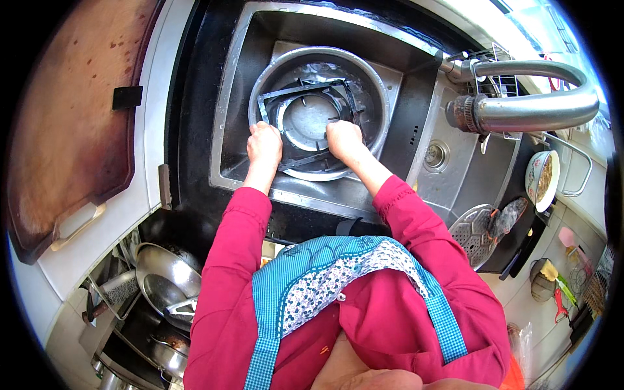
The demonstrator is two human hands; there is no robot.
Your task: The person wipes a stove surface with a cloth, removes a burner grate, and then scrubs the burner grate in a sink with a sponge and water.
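A round stainless-steel basin (317, 49) sits inside the large compartment of a steel sink (229, 97). Within the basin lies a black, square-framed stove grate (304, 89), slightly turned, with short prongs pointing inward. The basin's pale, wet bottom shows through its middle. My left hand (264, 142) is closed around the grate's left side, near the basin rim. My right hand (345, 139) makes a fist over the grate's right side. Its fingers hide the bar there, and whether a small pad is inside the fist cannot be seen.
A curved metal faucet (531, 114) reaches over the smaller compartment, which has a drain (436, 156). Right of the sink are a perforated steamer plate (470, 234) and a floral bowl (538, 180) with food. A wooden cutting board (87, 107) lies left; metal pans (168, 278) stand lower left.
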